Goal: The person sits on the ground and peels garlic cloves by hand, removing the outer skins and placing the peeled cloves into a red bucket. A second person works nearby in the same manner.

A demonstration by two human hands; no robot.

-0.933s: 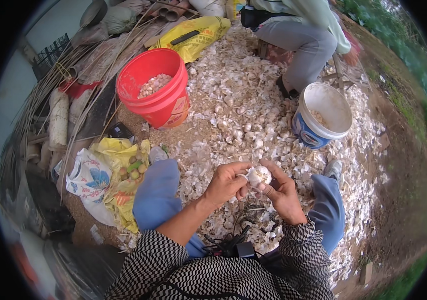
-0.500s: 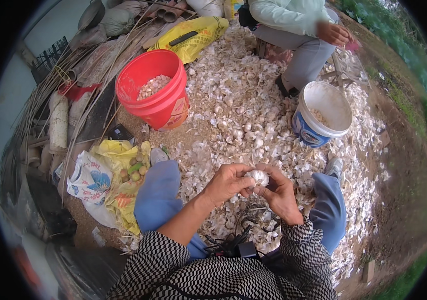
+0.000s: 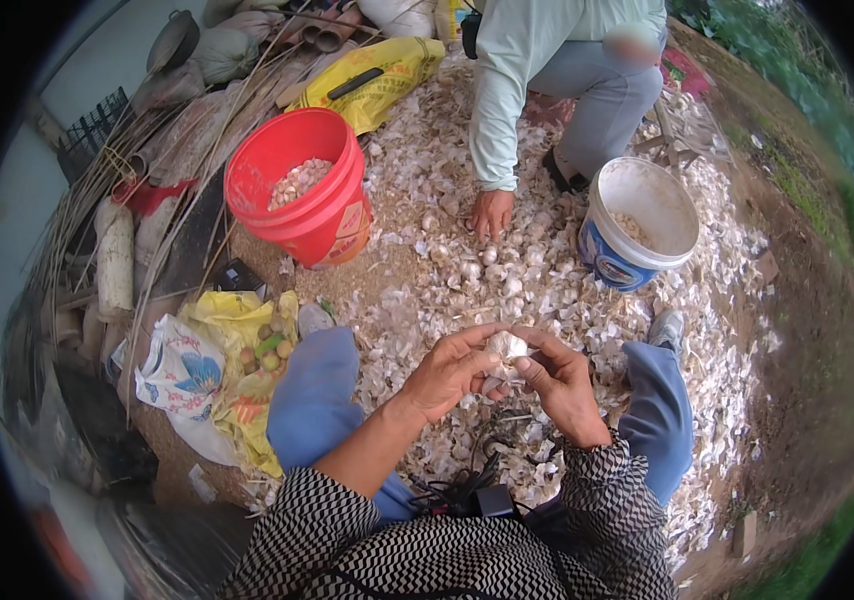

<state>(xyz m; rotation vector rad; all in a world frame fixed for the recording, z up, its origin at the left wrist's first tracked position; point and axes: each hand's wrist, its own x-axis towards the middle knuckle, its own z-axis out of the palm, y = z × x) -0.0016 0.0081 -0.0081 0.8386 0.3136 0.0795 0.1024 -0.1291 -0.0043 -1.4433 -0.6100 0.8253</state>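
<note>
Between my knees, both hands hold one white garlic bulb above the ground. My left hand grips it from the left, fingers curled around its side and underside. From the right, my right hand closes on it, with the thumb pressed on the near face. Part of the bulb's lower side is hidden by my fingers. Beneath and ahead of my hands, loose garlic bulbs lie among a thick spread of papery skins.
A red bucket with garlic cloves stands ahead left; a white-and-blue bucket with some cloves stands ahead right. Opposite me, a co-worker's hand reaches into the bulbs. A yellow bag with round fruit lies by my left leg.
The co-worker has leaned forward and lowered a hand to the bulbs on the ground. My fingers have shifted slightly around the garlic bulb, which stays in nearly the same place.
</note>
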